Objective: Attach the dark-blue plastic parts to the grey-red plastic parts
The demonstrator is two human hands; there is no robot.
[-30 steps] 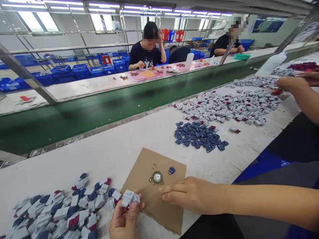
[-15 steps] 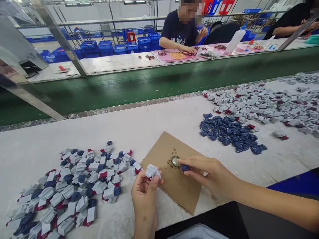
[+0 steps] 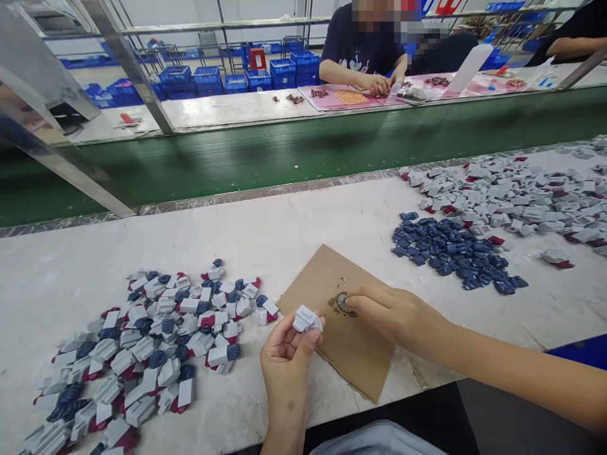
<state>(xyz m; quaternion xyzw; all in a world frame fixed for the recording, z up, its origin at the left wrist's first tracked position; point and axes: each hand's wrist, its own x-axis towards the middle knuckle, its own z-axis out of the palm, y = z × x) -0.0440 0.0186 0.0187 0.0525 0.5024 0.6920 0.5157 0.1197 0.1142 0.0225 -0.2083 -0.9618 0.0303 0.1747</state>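
One white counter (image 3: 227,230) is seen, spread with three piles, their pieces too many to be counted: a grey-and-red pile (image 3: 516,199) at the right, a mixed pile (image 3: 152,344) at the lower left, and a navy pile (image 3: 453,253) right of centre. One cardboard sheet (image 3: 353,347) is laid between them. Of two hands, the left hand (image 3: 290,366) is pinched on one grey piece (image 3: 306,320) at the lower centre; the right hand (image 3: 398,316) is narrowed at one round dish (image 3: 341,302) on the sheet, and whether anything is held there cannot be told. Half a second earlier a blue piece was seen between the right fingers; now it cannot be seen. The grey piece's long axis appears sloped down rightward; its front end cannot be told.
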